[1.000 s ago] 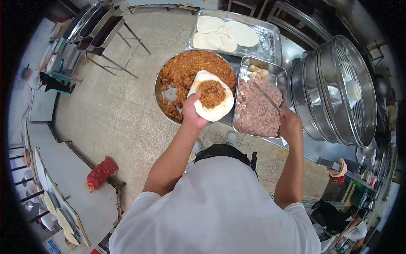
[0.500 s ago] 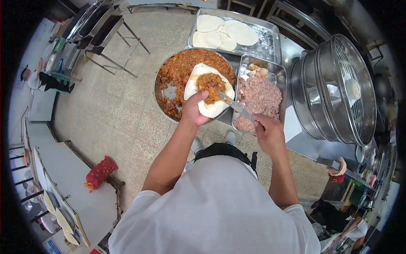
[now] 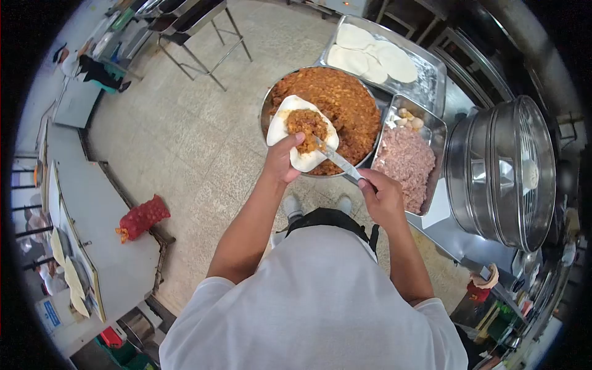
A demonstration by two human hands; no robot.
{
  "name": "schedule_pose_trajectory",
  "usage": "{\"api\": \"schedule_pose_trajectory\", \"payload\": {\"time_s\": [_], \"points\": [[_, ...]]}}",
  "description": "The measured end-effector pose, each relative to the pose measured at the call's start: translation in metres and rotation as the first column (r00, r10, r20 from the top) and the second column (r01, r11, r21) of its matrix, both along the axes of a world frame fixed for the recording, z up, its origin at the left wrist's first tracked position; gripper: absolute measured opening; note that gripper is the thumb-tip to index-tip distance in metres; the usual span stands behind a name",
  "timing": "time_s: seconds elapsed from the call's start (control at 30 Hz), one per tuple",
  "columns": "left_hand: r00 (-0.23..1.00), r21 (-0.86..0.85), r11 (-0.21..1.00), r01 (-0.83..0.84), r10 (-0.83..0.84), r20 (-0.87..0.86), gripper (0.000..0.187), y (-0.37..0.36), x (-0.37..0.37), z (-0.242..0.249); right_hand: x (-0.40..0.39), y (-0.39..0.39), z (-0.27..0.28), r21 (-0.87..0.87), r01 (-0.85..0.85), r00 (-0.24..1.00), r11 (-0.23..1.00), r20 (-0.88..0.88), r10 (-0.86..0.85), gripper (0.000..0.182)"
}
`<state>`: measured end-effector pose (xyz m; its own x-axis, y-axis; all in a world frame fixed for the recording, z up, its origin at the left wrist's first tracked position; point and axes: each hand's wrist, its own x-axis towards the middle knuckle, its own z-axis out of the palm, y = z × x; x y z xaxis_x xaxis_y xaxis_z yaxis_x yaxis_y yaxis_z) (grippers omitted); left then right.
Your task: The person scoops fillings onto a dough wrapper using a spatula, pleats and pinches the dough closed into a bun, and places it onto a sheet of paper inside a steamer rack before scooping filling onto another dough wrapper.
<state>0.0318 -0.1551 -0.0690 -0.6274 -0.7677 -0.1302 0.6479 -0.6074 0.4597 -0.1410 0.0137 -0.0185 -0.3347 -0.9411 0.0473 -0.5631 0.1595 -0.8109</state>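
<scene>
My left hand holds a round white dough wrapper from below, thumb over its near edge. A mound of orange-brown chopped filling sits in the middle of the wrapper. In my right hand is a flat metal spatula, its blade tip pressed into the filling. Both hands are over the near side of a large round metal bowl holding much of the same orange-brown filling. The fingers under the wrapper are hidden.
To the right, a metal tray holds pink minced meat and pale round pieces. A larger tray behind carries several dough wrappers. Stacked steamers stand far right. A red net sack lies left; a person is farther off.
My view has turned, so the bowl, trays and steamers appear farther right. The spatula still touches the filling, and both hands keep their holds.
</scene>
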Motion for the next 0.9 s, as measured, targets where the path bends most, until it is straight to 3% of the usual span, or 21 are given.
{"api": "schedule_pose_trajectory", "payload": {"time_s": [0.17, 0.23, 0.37, 0.43, 0.5, 0.53, 0.57, 0.77, 0.83, 0.9], "points": [[0.997, 0.028, 0.997, -0.068, 0.068, -0.023, 0.056, -0.003, 0.019, -0.003, 0.010, -0.015, -0.007, 0.023, -0.081, 0.994, 0.996, 0.080, 0.079, 0.019], [0.995, 0.033, 0.995, -0.091, 0.092, -0.044, 0.056, -0.005, 0.027, -0.006, 0.013, -0.019, -0.010, 0.052, -0.055, 0.968, 0.997, 0.247, 0.040, 0.018], [0.987, 0.092, 0.994, -0.055, 0.068, -0.146, 0.056, -0.009, 0.039, -0.004, 0.006, -0.023, -0.026, 0.070, 0.014, 0.951, 0.997, 0.309, -0.035, 0.018], [0.986, 0.081, 0.995, -0.058, 0.070, -0.151, 0.057, -0.012, 0.042, -0.005, -0.002, -0.026, -0.029, -0.016, 0.076, 0.958, 0.997, 0.279, -0.069, 0.020], [0.993, -0.007, 0.997, -0.081, 0.080, -0.085, 0.064, -0.016, 0.046, -0.008, -0.013, -0.034, -0.024, 0.011, 0.092, 0.975, 0.996, 0.200, -0.092, 0.021], [0.994, -0.005, 0.997, -0.076, 0.075, -0.084, 0.064, -0.017, 0.048, -0.010, -0.022, -0.042, -0.025, -0.042, 0.058, 0.984, 0.997, -0.166, -0.064, 0.022], [0.994, 0.006, 0.997, -0.076, 0.076, -0.082, 0.065, -0.017, 0.050, -0.010, -0.028, -0.042, -0.026, -0.075, 0.010, 0.858, 0.997, -0.511, -0.047, 0.024], [0.978, 0.126, 0.990, -0.056, 0.080, -0.194, 0.066, -0.014, 0.049, -0.005, -0.026, -0.039, 0.017, -0.149, 0.028, 0.911, 0.988, -0.404, -0.086, 0.028], [0.978, 0.142, 0.990, -0.019, 0.048, -0.205, 0.065, -0.011, 0.046, -0.005, -0.011, -0.030, 0.030, -0.096, -0.096, 0.975, 0.991, -0.209, 0.074, 0.024], [0.984, 0.154, 0.988, -0.017, 0.044, -0.171, 0.062, -0.010, 0.043, -0.010, -0.003, -0.031, 0.029, -0.155, -0.168, 0.946, 0.974, -0.304, 0.115, 0.024]]}}
